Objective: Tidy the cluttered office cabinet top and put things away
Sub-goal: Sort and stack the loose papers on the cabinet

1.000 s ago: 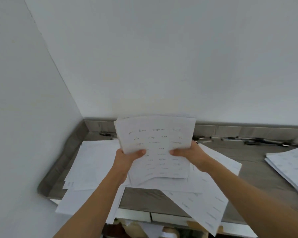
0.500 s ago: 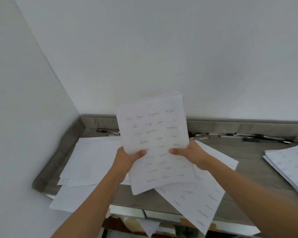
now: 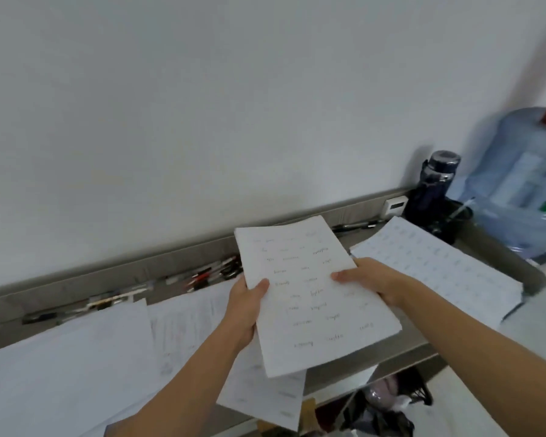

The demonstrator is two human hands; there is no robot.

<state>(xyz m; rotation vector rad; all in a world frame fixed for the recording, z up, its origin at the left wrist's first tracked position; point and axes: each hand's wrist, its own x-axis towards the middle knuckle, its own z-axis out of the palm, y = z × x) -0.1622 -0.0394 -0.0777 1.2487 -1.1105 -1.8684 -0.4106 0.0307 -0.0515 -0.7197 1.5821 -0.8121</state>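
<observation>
White paper stack [image 3: 312, 298] is swinging right, now centre frame over the desk [image 3: 492, 247] front edge. Left hand [image 3: 245, 305] and right hand [image 3: 372, 279] are pinching its sides, grip fully closed. Likely heading for the mid-right paper pile [image 3: 438, 266].

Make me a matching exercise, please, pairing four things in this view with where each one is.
Things:
1. handwritten paper stack
2. pens
3. dark bottle
4. blue water jug

Places:
A. far right of the view
B. lying in a row at the foot of the wall
C. gripped between the left hand and the right hand
D. upright by the wall, just left of the blue water jug

Pairs: 1-C, 2-B, 3-D, 4-A
</observation>
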